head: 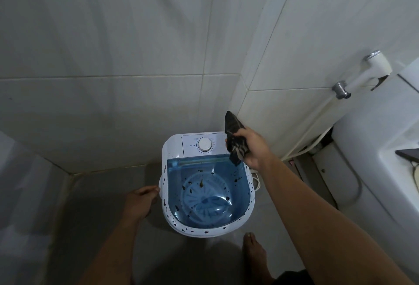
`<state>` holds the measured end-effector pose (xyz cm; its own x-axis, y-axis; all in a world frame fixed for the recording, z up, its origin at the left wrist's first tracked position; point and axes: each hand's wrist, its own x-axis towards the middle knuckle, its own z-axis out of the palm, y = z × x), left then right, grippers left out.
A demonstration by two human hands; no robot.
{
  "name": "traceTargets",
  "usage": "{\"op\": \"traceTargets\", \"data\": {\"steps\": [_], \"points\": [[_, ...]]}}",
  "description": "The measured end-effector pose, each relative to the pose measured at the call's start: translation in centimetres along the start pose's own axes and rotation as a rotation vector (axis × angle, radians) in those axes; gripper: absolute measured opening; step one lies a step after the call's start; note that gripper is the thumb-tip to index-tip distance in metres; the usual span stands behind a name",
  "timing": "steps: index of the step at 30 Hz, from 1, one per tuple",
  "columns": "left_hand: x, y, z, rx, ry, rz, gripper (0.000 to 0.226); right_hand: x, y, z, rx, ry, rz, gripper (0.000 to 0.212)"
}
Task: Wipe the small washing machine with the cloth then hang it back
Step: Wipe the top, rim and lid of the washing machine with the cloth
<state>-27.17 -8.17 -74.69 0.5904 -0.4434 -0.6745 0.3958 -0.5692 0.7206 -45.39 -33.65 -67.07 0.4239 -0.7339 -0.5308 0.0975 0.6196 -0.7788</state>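
Cloth (234, 139), dark, bunched in my R hand (251, 148), fingers closed round it, held above back-right corner of washing machine (172, 148) by dial (204, 144), presumably to start wiping the dark-flecked lid (206, 194). L hand (140, 200), fingers loosely open, holding nothing, beside machine's left wall, likely to steady it.

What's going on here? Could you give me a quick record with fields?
place: tiled bathroom corner
washing machine: small, white, blue see-through lid shut, dark specks on lid and rim
cloth: dark, bunched in the right hand, above the machine's back right corner
left hand: open, beside the machine's left side
wall sprayer: on the right wall
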Motion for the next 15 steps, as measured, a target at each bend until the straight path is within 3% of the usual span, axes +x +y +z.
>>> {"op": "traceTargets", "data": {"steps": [4, 9, 11, 15], "points": [[0.2, -0.1, -0.1, 0.004, 0.000, -0.001, 0.018, 1.2, 1.7, 0.4, -0.716, 0.208, -0.423, 0.035], [0.4, -0.2, -0.1, 0.004, -0.009, -0.006, 0.019, 1.6, 5.3, -0.1, -1.621, 0.057, -0.703, 0.050], [0.4, -0.1, 0.0, -0.001, -0.010, -0.011, 0.019, 1.7, 5.3, -0.8, -1.719, 0.055, -0.717, 0.048], [0.4, 0.0, 0.1, -0.005, -0.001, -0.015, 0.020, 2.3, 3.6, -1.2, -1.486, 0.295, -0.569, 0.045]]}}
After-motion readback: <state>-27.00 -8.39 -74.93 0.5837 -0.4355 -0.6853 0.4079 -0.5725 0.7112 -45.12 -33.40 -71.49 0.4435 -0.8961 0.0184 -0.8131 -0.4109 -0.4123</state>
